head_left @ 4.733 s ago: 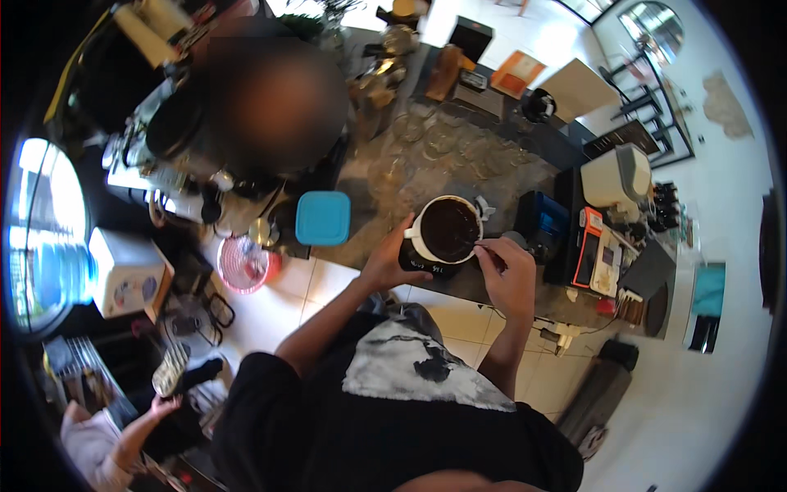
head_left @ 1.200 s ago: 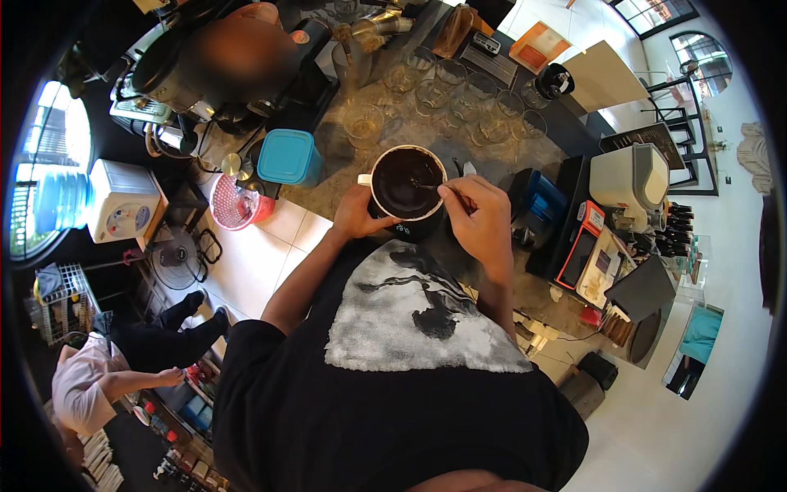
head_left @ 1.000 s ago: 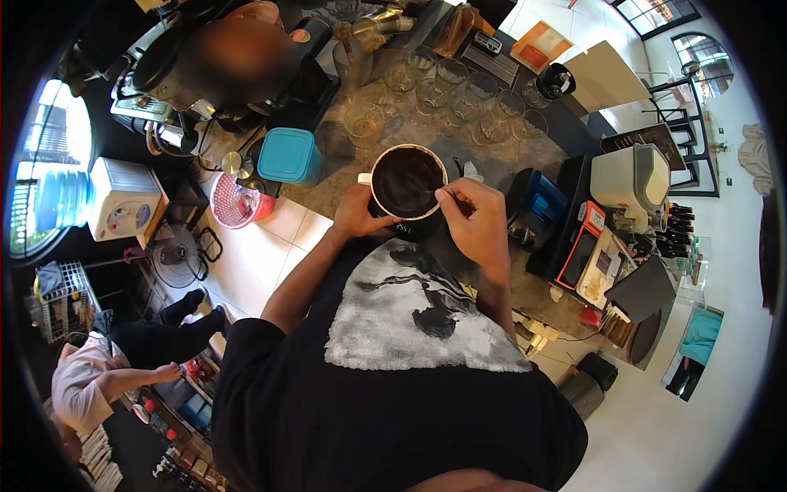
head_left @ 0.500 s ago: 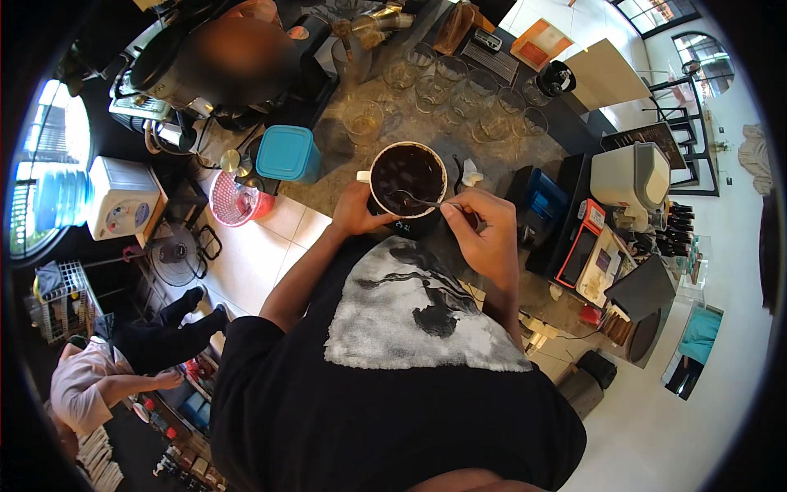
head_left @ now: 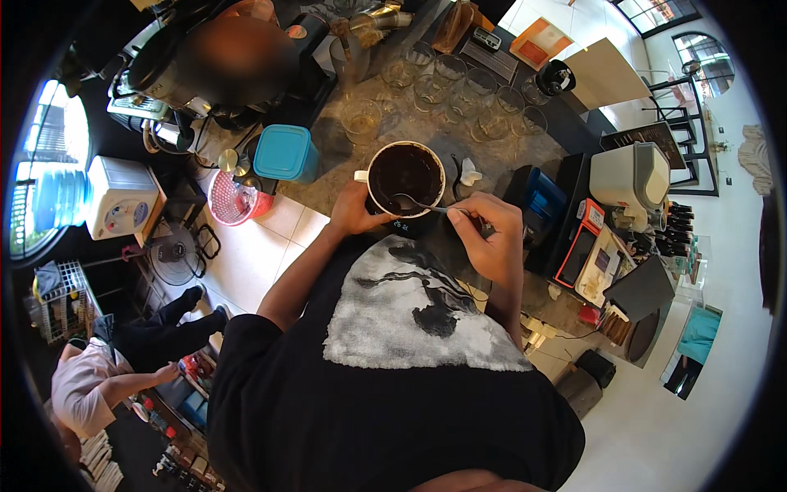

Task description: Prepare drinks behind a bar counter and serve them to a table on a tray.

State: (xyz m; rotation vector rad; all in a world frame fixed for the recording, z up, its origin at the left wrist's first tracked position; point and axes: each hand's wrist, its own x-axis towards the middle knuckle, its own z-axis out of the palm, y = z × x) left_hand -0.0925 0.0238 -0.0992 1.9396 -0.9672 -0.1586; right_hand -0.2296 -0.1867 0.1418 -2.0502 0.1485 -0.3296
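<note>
So the left hand (head_left: pixel 356 211) has a grip on the big white mug (head_left: pixel 367 182), just below its handle, thumb along the near side. The right hand (head_left: pixel 492 234) is pinching a metal spoon (head_left: pixel 428 206) that reaches over the rim, its bowl above or in the dark stuff inside, hard to tell which. The mug's at the near side of the worktop (head_left: pixel 516 156), right by a black device with a lit readout (head_left: pixel 402 227). Blue-lidded tub (head_left: pixel 284 152) off to the left, clear glasses (head_left: pixel 467 90) farther back.
</note>
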